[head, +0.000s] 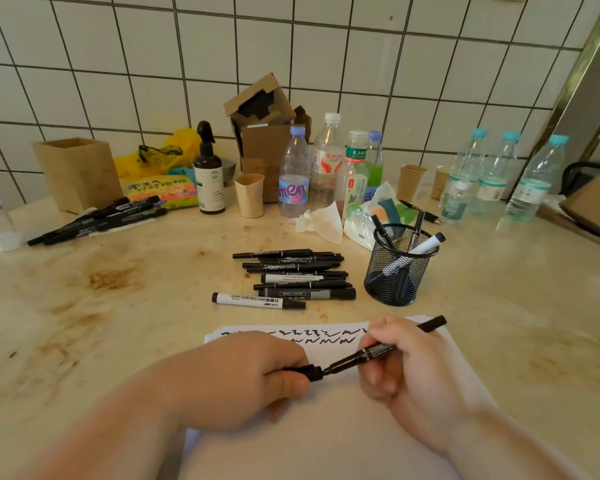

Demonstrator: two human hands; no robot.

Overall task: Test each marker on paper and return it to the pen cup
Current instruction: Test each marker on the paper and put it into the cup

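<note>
Above the sheet of paper (440, 362), our fingers (378, 341) of the right hand (413, 368) curl round the barrel of a black marker (378, 351), while the left hand (250, 379) pinches its cap (307, 372) between thumb and forefinger. The two parts meet end to end, so we judge that the cap is either coming off or going back on; we cannot tell which. Holding the marker level and low over the paper keeps the tip close to where it must write.

The paper lies just under both hands, its far edge already carrying two rows of black scribbles (312, 336), which suggests that several markers have had their turn. Beyond it a heap of black markers (291, 271) lies side by side on the table (118, 306), with one white whiteboard marker (253, 301) nearest us; we take these to be the ones awaiting testing, laid within easy reach. To the right of the heap stands the black mesh pen cup (399, 268), upright, with a few markers leaning in it, close to the right hand so that a tested marker can be dropped in with a short reach.

Further back on the left another bundle of black markers (97, 220) lies beside a wooden box (77, 173). Along the tiled wall stand water bottles (293, 174), paper cups (411, 180) and a cardboard carton (267, 133).
</note>
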